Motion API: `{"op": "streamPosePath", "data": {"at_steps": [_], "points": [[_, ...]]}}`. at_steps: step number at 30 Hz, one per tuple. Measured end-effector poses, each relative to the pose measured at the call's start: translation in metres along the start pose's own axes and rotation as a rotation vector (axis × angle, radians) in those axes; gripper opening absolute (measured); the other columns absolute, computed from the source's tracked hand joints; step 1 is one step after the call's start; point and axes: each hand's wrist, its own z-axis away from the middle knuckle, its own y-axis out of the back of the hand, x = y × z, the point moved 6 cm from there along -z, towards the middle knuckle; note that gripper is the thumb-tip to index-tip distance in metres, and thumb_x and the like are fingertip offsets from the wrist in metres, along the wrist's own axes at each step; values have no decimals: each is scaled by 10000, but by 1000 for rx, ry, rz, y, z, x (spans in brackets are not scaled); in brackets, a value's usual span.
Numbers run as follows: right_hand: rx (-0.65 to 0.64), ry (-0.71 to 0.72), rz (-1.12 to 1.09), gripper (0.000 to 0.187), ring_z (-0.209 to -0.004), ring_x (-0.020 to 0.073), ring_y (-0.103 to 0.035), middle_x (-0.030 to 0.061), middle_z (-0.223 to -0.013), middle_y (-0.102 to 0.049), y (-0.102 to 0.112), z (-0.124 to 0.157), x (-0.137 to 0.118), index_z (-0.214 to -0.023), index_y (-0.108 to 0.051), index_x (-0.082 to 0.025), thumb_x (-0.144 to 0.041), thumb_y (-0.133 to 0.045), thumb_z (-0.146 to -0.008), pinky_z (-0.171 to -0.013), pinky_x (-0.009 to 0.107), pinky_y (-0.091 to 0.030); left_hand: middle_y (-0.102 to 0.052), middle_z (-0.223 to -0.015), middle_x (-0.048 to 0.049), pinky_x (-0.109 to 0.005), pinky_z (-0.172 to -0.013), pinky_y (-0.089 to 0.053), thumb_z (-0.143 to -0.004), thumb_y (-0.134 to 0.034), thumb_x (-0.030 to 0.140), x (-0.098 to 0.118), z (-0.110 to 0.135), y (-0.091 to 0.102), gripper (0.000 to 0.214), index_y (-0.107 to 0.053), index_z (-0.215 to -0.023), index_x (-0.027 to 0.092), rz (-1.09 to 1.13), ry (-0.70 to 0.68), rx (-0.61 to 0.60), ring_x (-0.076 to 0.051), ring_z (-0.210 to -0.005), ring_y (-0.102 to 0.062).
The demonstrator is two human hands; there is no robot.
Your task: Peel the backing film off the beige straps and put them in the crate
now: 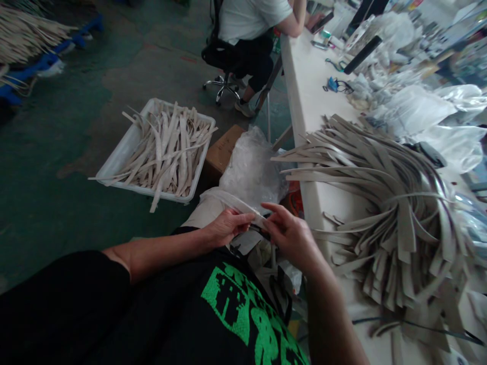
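A pale, flat strip (242, 205) stretches across my lap between both hands. My left hand (224, 226) is closed, pinching the strip between thumb and fingers. Close by on the right, my right hand (291, 235) grips the strip's near end with thumb and fingers, its index finger partly raised. What the strip is made of I cannot tell. A large tied bundle of grey-beige strips (407, 223) lies on the white table to my right, with loose ends hanging over the edge.
On the floor ahead stands a white plastic bin (125, 152) heaped with pale strips. Beside it are a cardboard box (224, 152) and a clear plastic bag (251, 167). A seated person (254, 25) is at the table (304, 91). More strips lie on a blue pallet (81, 38).
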Motion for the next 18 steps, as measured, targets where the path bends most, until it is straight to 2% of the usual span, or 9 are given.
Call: {"op": "streamPosePath", "data": {"at_steps": [3, 6, 11, 15, 18], "points": [[-10, -8, -43, 459, -539, 132, -579, -12, -712, -649, -6, -2, -1, -1355, -613, -197, -315, -567, -914, -540, 238, -473, -617, -623, 3, -222, -565, -396, -569, -984, 341, 1, 1, -1, 353, -731, -680, 121, -9, -24, 8, -78, -573, -516], [5, -41, -101, 482, -519, 126, -563, -17, -716, -642, -2, 1, 1, -1373, -594, -195, -340, -578, -913, -518, 235, -472, -612, -622, 4, -229, -582, -409, -575, -979, 308, 6, 0, 4, 328, -719, -655, 126, -29, -54, 52, -82, -583, -522], [15, -6, -91, 429, -521, 121, -542, -13, -700, -626, -6, -2, -3, -1301, -641, -177, -317, -565, -903, -516, 235, -458, -607, -610, 3, -234, -557, -389, -575, -974, 351, 1, 0, -5, 345, -725, -654, 126, -40, -20, -23, -84, -568, -504], [-15, -40, -179, 485, -508, 121, -532, -24, -696, -627, -7, 0, 4, -1351, -596, -174, -378, -609, -911, -493, 234, -451, -636, -644, 6, -220, -567, -402, -504, -997, 363, 8, -2, 0, 389, -739, -676, 128, -46, -47, 43, -78, -581, -517], [4, -26, -124, 416, -509, 120, -533, -23, -675, -632, -9, 0, 6, -1293, -632, -173, -353, -614, -919, -503, 233, -439, -630, -636, 8, -220, -564, -399, -504, -995, 377, 6, -2, -3, 406, -731, -677, 122, -69, -22, 9, -79, -576, -514]]}}
